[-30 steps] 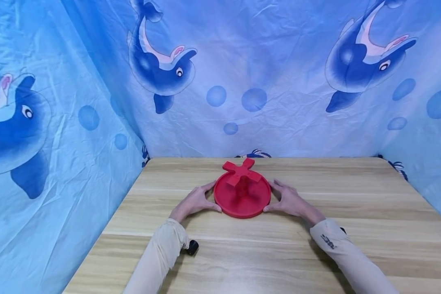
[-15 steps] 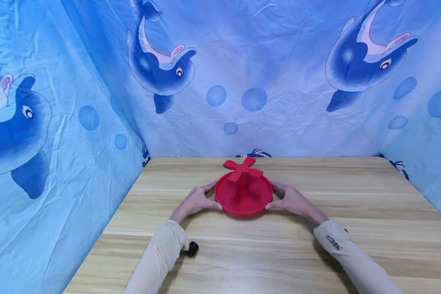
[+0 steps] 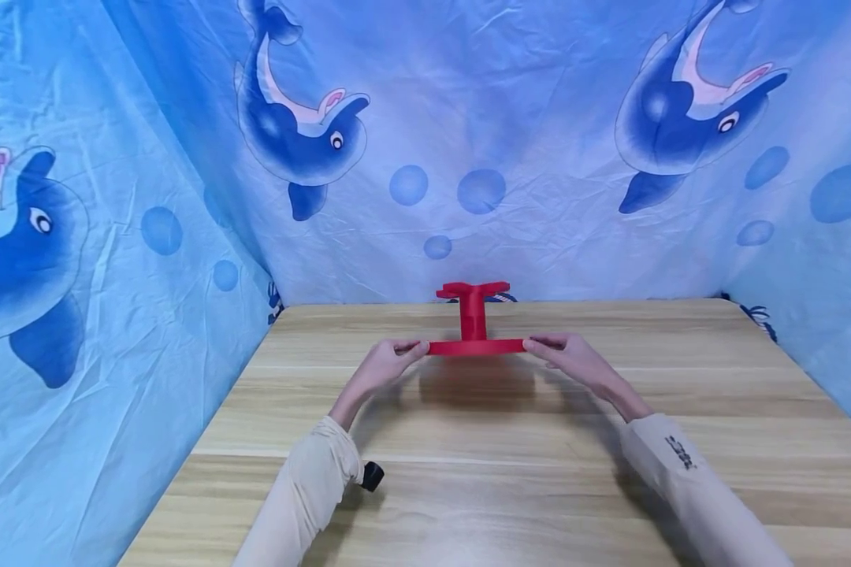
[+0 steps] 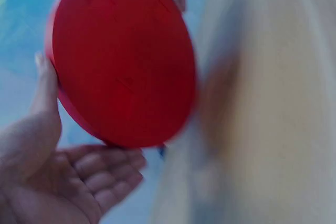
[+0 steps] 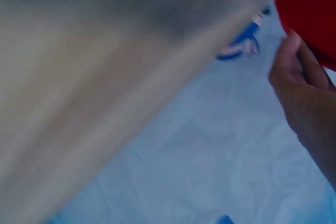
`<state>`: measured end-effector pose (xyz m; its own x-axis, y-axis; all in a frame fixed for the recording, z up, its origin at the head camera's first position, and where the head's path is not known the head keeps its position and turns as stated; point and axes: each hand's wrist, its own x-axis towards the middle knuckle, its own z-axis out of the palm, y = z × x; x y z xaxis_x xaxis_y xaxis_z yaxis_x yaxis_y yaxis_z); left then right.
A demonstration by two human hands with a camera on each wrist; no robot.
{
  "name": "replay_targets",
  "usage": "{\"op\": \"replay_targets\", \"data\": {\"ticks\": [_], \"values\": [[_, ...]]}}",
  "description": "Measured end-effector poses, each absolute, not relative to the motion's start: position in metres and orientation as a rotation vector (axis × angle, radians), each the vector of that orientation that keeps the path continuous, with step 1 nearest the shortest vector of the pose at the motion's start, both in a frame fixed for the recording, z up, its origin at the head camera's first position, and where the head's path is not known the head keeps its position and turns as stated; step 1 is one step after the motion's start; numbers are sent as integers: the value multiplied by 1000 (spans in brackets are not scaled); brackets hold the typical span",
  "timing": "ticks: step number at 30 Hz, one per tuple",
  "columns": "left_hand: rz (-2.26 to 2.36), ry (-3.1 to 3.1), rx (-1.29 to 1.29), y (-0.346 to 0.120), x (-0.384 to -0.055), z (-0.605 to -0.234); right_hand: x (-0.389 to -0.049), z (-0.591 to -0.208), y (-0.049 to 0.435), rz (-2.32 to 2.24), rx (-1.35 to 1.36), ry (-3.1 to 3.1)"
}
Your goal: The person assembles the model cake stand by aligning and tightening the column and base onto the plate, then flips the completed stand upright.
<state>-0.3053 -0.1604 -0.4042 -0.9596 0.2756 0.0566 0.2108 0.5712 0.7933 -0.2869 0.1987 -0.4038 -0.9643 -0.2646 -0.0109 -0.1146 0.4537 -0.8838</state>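
Between both hands is a red stand (image 3: 473, 319), made of a round shallow-rimmed base, an upright post and a cross-shaped top. It is held up off the table, its base nearly edge-on in the head view, with a dark patch on the wood below. My left hand (image 3: 384, 365) pinches the base's left edge, and my right hand (image 3: 576, 362) pinches the right edge. The left wrist view shows the flat underside (image 4: 126, 66), with the thumb at one edge and the fingers near another. In the right wrist view, thumb and fingers meet the rim (image 5: 310, 19).
The wood-grain table (image 3: 468, 472) spreads under the arms. Behind it and at the sides hangs a blue curtain (image 3: 539, 236) with dolphin prints. Knotted blue-and-white cords (image 3: 757, 319) show at the table's edges. A small black piece (image 3: 372, 476) sits at the left cuff.
Both hands have raised the red stand from the tabletop. Its base, earlier seen from above, is now seen nearly edge-on, with the cross top against the curtain.
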Motion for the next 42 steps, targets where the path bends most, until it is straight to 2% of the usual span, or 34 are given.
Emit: {"op": "replay_targets", "data": {"ticks": [6,12,27,42], "values": [[1402,2584,251,-150,-299,-364,-290,-366,198,-1460,-340,2443],[1330,2505,225,-141,-300,-347,-293,-345,199,-1381,-287,2402],[1156,2585,289,-133,-308,-330,-301,-329,195,-1260,-207,2465],[1266,2568,292,-128,-313,-336,-300,-331,204,-1272,-202,2511]]}}
